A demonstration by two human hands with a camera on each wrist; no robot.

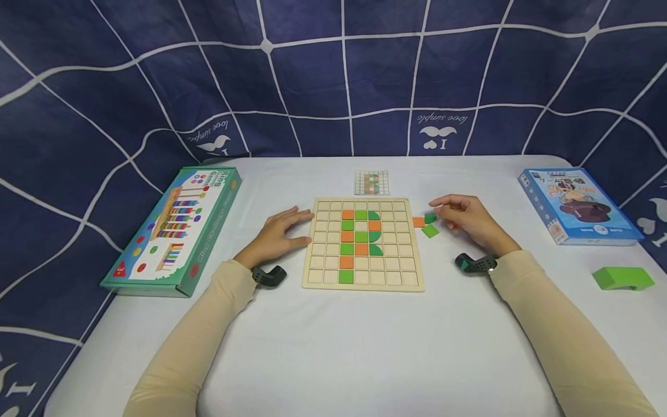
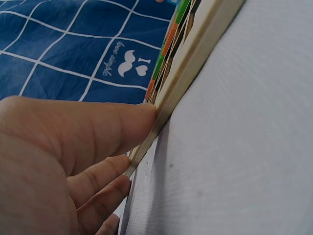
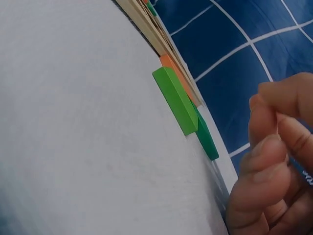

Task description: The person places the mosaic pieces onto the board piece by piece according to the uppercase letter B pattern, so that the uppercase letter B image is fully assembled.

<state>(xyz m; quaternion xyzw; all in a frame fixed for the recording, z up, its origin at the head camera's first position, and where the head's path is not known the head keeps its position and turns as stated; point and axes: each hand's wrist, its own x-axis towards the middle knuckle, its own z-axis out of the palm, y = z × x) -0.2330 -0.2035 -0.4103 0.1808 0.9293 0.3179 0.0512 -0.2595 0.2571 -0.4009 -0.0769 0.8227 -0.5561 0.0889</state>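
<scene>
A square wooden grid board (image 1: 315,282) lies flat on the white table. Light green and orange square tiles and dark green rounded pieces fill several of its middle cells. My left hand (image 1: 276,234) touches the board's left edge, thumb and fingertips against the rim in the left wrist view. Just off the right edge lie a loose orange tile (image 1: 418,222), a light green tile (image 1: 430,231) and a dark green piece (image 3: 206,134). Beside that dark green piece hovers my right hand (image 1: 466,220), fingers loosely bent, with nothing visible between them.
Behind the board is a small pattern card (image 1: 372,183) printed with a similar grid. A green game box (image 1: 177,226) lies at left, a blue box (image 1: 581,202) at right. Nearer on the right sits a green arched block (image 1: 622,278). Dark blue checked cloth (image 1: 312,75) hangs behind.
</scene>
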